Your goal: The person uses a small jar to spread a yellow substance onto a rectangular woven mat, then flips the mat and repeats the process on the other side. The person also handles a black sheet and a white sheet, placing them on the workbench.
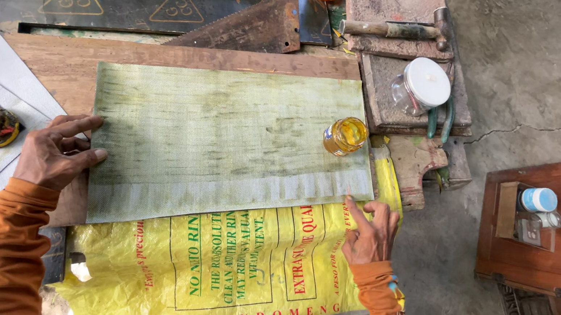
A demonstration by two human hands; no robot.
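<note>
Hands flat on green mesh sheet [224,142], 2 edges pinned.
Left hand [58,152] at 9 o'clock, fingers spread, gripping nothing; right hand [369,232] at 4 o'clock, fingertips pressing the lower edge. Sheet lies on wooden board [53,60] over yellow sack [227,274]; likely light, floppy (glue-tacky?), best taken by corners. Glue jar [344,136] at 2 o'clock.

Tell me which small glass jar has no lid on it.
The small glass jar of yellow liquid standing on the green woven sheet; the tipped clear jar keeps a white lid.

Jar [345,136] on sheet [225,135], right side
</note>
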